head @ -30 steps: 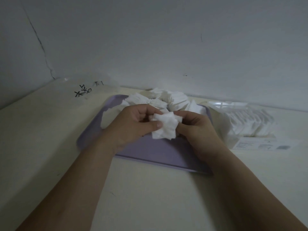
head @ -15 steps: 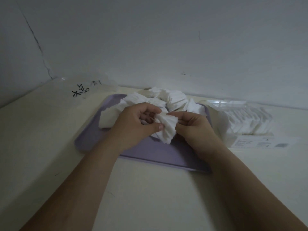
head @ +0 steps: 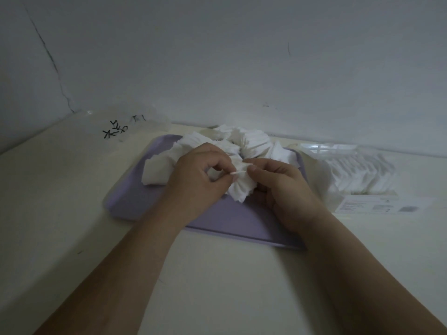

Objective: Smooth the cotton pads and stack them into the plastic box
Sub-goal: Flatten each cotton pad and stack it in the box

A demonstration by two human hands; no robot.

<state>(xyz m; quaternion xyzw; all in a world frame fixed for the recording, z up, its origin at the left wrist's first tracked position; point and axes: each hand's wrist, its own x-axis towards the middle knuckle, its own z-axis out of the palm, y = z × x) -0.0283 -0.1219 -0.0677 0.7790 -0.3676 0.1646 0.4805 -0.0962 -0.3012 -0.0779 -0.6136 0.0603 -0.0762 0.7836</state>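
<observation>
Pinching a fanned bunch of cotton pads [head: 242, 191] between them, the left hand [head: 197, 176] and right hand [head: 280, 189] hold it just above the purple tray [head: 229, 222]. Loose pads [head: 251, 141] are heaped on the tray's far side. The plastic box [head: 360, 171], with a row of pads standing inside, lies to the right, nearer the right hand.
</observation>
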